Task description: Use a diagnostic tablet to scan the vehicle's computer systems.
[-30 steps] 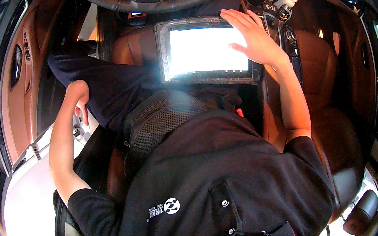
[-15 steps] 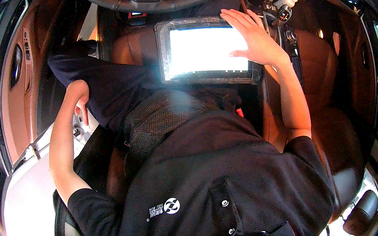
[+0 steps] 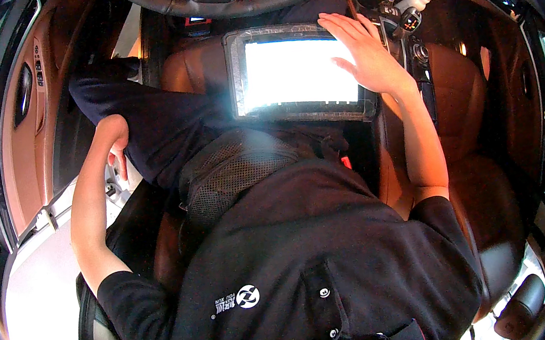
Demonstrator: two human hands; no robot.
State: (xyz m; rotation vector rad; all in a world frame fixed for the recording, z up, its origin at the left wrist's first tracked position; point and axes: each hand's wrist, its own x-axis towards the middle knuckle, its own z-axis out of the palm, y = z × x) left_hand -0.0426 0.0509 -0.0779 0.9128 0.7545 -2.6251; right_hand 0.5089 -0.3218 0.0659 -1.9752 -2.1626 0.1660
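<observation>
A tablet point(image 3: 304, 114) in a dark, thick-rimmed case lies across my lap, its screen glaring white so that nothing on it can be read. My right hand point(image 3: 371, 58) rests over the tablet's right edge, open, with the fingers stretched toward the far right corner. Its thumb reaches out over the screen; whether it touches the glass I cannot tell. On my left thigh point(image 3: 166, 118) leans the bent wrist of my left hand point(image 3: 116, 141). That hand hangs down beside the leg, holding nothing visible, its fingers loosely extended and partly hidden.
A steering wheel point(image 3: 233, 3) curves across the far side. On the right stand the gear lever point(image 3: 410, 20), a white bottle point(image 3: 416, 1) and a brown passenger seat point(image 3: 459, 95). A brown door panel point(image 3: 40, 136) is at the left, beside a bright gap.
My right thumb has shifted a little away from me over the screen. The tablet and my left hand have stayed in place.
</observation>
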